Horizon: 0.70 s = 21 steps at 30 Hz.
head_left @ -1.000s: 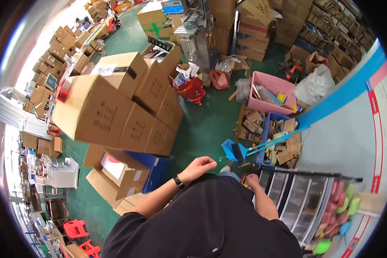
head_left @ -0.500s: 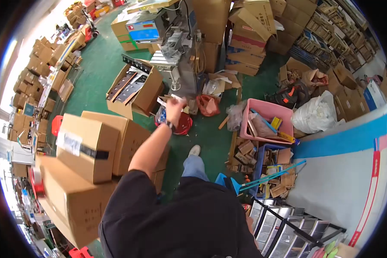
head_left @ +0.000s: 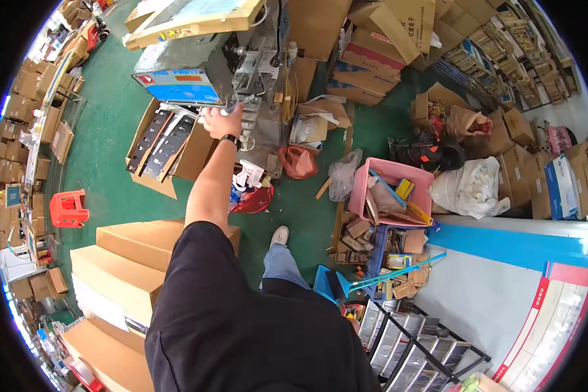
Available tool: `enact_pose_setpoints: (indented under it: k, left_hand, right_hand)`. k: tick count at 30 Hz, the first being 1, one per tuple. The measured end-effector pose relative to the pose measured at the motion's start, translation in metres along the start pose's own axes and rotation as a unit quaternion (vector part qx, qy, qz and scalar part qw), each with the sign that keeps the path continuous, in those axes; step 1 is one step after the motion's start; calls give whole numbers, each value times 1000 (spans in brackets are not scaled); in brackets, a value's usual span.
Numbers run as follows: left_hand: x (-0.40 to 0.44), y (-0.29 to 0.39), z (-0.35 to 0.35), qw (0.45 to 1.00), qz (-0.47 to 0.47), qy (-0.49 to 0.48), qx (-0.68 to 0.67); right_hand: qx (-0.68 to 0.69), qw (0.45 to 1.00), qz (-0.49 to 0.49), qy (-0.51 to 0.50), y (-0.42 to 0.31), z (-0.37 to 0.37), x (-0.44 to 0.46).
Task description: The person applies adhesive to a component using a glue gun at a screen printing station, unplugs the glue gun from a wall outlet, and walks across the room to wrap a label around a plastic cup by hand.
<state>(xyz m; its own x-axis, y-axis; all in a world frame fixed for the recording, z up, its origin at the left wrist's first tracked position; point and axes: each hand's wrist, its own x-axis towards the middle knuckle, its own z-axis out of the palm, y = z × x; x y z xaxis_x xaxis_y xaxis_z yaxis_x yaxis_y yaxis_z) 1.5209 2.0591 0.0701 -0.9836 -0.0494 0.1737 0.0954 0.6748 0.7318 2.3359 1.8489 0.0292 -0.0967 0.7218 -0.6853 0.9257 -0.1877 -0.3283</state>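
Observation:
My left hand (head_left: 223,122), with a dark watch on its wrist, reaches out to the front of a grey pad printing machine (head_left: 183,72) with a blue label. Its fingers are curled near the machine's metal parts; a pale bit shows at the fingertips, too small to name. Just beyond and left of the hand is an open carton (head_left: 193,153) of black slotted panels (head_left: 166,140). Below the wrist lies a red bag (head_left: 253,199) with white and blue packaging on top. Of my right hand (head_left: 355,324), only a sliver shows beside my torso, fingers hidden.
Large cartons (head_left: 121,274) stand close on my left, with a red stool (head_left: 69,208) beyond. To the right are a pink bin (head_left: 357,189), a blue crate (head_left: 374,251), a blue dustpan (head_left: 326,284) and a metal rack (head_left: 405,340). A red plastic bag (head_left: 298,162) lies ahead.
My left hand has moved from above the red bag forward and left to the machine's front. The view has shifted, bringing the machine nearer.

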Motion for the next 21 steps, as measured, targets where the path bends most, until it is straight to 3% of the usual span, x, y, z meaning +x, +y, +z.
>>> enact_pose_setpoints:
  k: [2,4,5,7,10,11,12,13,14,17,21]
  left_hand:
    - [7,-15,9,998,38,29,-34]
    - [-17,-26,-8,994,18,52,-98]
    - [-39,-24,-33,992,-2,23,-125]
    - [-104,-10,-85,951,-60,-39,-301]
    - [-202,-26,-116,926,-15,-230,-301]
    - [-230,-12,-133,887,-19,-314,-339]
    - [-253,3,-151,837,-26,-396,-377]
    - [-274,15,-175,830,-39,-419,-366]
    - [-291,34,-196,787,-20,-468,-402]
    - [-318,101,-229,624,62,-574,-527]
    - [-348,138,-253,549,138,-631,-531]
  right_hand:
    - [48,999,-3,-7,-23,6,7]
    - [152,983,-101,-19,-12,38,44]
    - [150,983,-106,-20,-25,25,42]
    - [130,983,-133,-9,-70,-1,49]
    - [102,986,-131,1,-154,-38,35]
    - [92,989,-117,5,-188,-52,34]
    - [117,977,-178,20,-203,-68,40]
    - [143,961,-230,55,-214,-81,49]
    - [203,954,-208,75,-246,-106,37]
    - [342,880,-303,130,-326,-185,-14]
    - [412,799,-400,179,-362,-246,-80]
